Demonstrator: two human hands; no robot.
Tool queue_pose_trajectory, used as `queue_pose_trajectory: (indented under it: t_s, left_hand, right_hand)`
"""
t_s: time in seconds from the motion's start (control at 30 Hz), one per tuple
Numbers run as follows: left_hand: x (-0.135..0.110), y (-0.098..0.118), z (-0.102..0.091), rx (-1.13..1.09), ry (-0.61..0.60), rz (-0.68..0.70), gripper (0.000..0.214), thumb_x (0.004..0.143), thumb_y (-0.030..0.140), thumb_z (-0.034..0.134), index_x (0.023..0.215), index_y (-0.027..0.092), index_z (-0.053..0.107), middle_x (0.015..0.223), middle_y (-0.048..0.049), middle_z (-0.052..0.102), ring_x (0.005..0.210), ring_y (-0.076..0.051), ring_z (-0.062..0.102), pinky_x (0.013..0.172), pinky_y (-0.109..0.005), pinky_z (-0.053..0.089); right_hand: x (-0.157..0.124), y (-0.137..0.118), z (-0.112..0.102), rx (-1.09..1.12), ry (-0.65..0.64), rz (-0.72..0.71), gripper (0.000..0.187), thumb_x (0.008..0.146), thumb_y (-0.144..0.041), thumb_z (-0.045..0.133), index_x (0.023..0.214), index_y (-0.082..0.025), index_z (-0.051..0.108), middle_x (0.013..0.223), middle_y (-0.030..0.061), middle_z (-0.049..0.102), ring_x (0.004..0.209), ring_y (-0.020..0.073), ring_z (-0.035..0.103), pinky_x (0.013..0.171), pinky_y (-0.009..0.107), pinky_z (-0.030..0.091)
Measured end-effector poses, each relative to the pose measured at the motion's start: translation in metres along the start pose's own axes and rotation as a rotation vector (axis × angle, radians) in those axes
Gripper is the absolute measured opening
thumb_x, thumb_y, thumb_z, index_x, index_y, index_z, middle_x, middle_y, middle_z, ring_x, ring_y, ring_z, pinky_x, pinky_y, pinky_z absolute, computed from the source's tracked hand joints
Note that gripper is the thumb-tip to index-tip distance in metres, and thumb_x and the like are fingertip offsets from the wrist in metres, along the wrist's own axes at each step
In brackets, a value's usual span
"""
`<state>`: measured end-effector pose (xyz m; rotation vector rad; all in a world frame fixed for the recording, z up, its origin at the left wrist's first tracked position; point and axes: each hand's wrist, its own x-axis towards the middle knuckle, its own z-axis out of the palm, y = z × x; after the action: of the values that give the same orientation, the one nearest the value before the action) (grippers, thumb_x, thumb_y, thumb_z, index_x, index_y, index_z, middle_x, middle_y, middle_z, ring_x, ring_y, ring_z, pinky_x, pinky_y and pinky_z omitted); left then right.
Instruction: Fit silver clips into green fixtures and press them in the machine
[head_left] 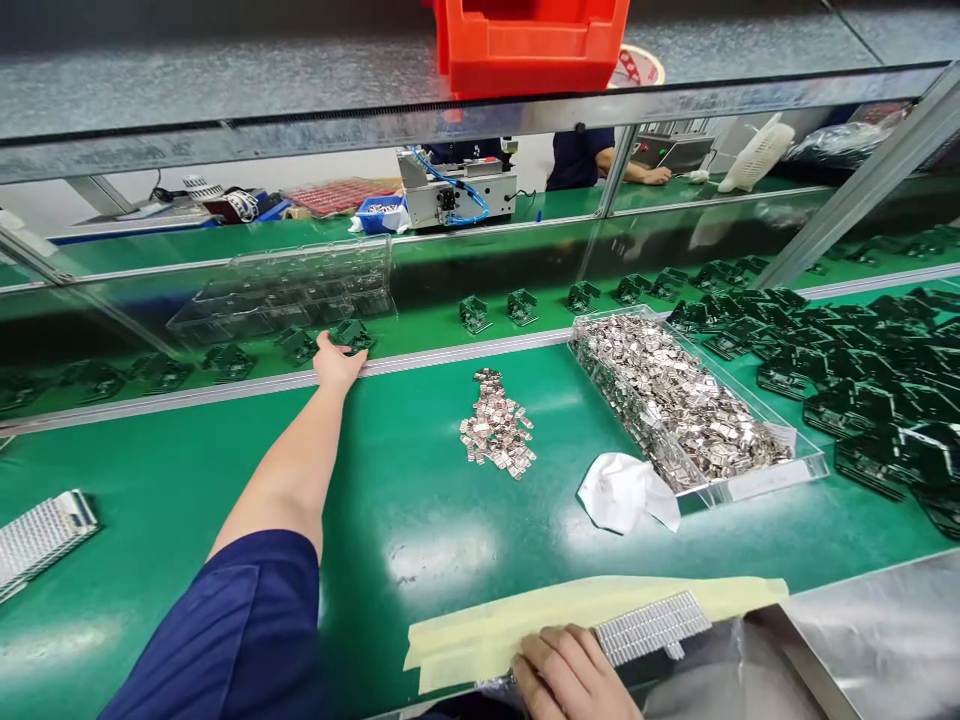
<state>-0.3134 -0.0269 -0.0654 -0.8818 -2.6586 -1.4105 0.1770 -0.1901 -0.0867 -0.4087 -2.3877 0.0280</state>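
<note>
Left hand (337,362) outstretched, fingers spread, seemingly just touching a dark green circuit board (351,336), no firm hold. Right hand (566,672) curled against pale yellow masking tape (585,620), grip unclear, beside a silver strip of tiny metal parts (652,627).

A dark green angular circuit board (351,336) is sitting just at the fingertips of the left hand (337,362), while a silver gridded metal strip (652,627) is lying on pale yellow masking tape (525,622) beside the right hand (570,675).
</note>
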Motion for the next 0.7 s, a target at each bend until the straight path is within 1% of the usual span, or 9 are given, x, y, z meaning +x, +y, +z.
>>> queue_pose_trajectory:
  t_s: [0.07,0.17,0.27,0.33,0.4,0.47,0.53,0.6,0.7]
  left_hand:
    - [-0.009,-0.001,-0.004,0.049,0.025,0.021,0.071,0.07,0.022,0.071,0.131,0.013,0.035,0.095,-0.0051,0.065,0.098,-0.023,0.064,0.096,-0.04,0.045]
    - [-0.022,-0.003,-0.01,0.111,0.053,0.073,0.072,0.069,0.026,0.073,0.132,0.016,0.039,0.112,-0.009,0.059,0.092,-0.02,0.064,0.094,-0.037,0.047]
    - [-0.025,-0.001,-0.015,0.154,0.078,0.113,0.073,0.07,0.033,0.073,0.133,0.015,0.041,0.131,-0.0172,0.047,0.104,-0.024,0.062,0.095,-0.038,0.047]
    - [-0.02,0.006,-0.016,0.169,0.076,0.135,0.071,0.074,0.034,0.07,0.136,0.014,0.041,0.136,-0.0198,0.044,0.115,-0.029,0.057,0.099,-0.04,0.045]
    - [-0.012,0.016,-0.015,0.182,0.046,0.152,0.06,0.076,0.031,0.066,0.13,0.012,0.049,0.126,-0.0195,0.055,0.112,-0.03,0.059,0.099,-0.043,0.045]
    - [-0.008,0.026,-0.014,0.196,0.013,0.171,0.046,0.078,0.029,0.064,0.118,0.009,0.058,0.102,-0.0161,0.066,0.1,-0.03,0.064,0.094,-0.043,0.047]
    - [-0.015,0.034,-0.015,0.214,0.009,0.206,0.041,0.078,0.032,0.063,0.113,0.009,0.062,0.084,-0.0117,0.068,0.091,-0.029,0.066,0.09,-0.042,0.048]
    - [-0.037,0.034,-0.019,0.233,0.015,0.257,0.048,0.076,0.037,0.065,0.117,0.013,0.06,0.081,-0.008,0.068,0.09,-0.027,0.066,0.088,-0.038,0.049]
    - [-0.093,0.024,-0.03,0.264,-0.001,0.389,0.052,0.071,0.043,0.069,0.116,0.018,0.059,0.082,-0.0044,0.068,0.083,-0.023,0.067,0.079,-0.031,0.05]
  right_hand:
    - [0.005,0.001,-0.003,0.04,0.01,-0.01,0.039,0.1,-0.004,0.031,0.09,-0.015,0.067,0.084,0.0055,0.07,0.079,0.0171,0.062,0.077,0.032,0.045]
    - [0.008,0.002,-0.005,0.052,0.041,0.002,0.041,0.101,-0.006,0.03,0.088,-0.015,0.067,0.081,0.0061,0.069,0.077,0.0172,0.061,0.074,0.031,0.044]
    - [0.007,0.001,-0.003,0.044,0.066,0.014,0.04,0.1,-0.007,0.031,0.087,-0.015,0.068,0.079,0.0061,0.069,0.075,0.0173,0.062,0.072,0.031,0.045]
    - [0.006,0.001,-0.002,0.064,0.081,0.022,0.039,0.101,-0.008,0.033,0.085,-0.015,0.067,0.078,0.0061,0.069,0.073,0.017,0.063,0.068,0.03,0.047]
    - [0.005,0.001,-0.002,0.104,0.085,0.038,0.035,0.101,-0.009,0.035,0.087,-0.015,0.067,0.08,0.0065,0.07,0.071,0.0169,0.064,0.066,0.029,0.049]
    - [0.005,0.001,-0.003,0.168,0.071,0.077,0.028,0.099,-0.008,0.039,0.094,-0.014,0.066,0.081,0.0072,0.071,0.07,0.0165,0.064,0.064,0.028,0.052]
    - [0.004,0.001,-0.005,0.262,0.08,0.145,0.023,0.095,-0.005,0.045,0.102,-0.013,0.065,0.081,0.0078,0.07,0.068,0.016,0.064,0.063,0.026,0.054]
    - [0.005,0.001,-0.008,0.368,0.113,0.222,0.026,0.092,-0.002,0.049,0.111,-0.013,0.063,0.083,0.0084,0.069,0.068,0.0161,0.064,0.062,0.025,0.056]
    - [0.009,-0.002,-0.01,0.473,0.138,0.334,0.036,0.09,-0.001,0.05,0.12,-0.016,0.061,0.088,0.0088,0.067,0.074,0.0172,0.064,0.063,0.026,0.056]
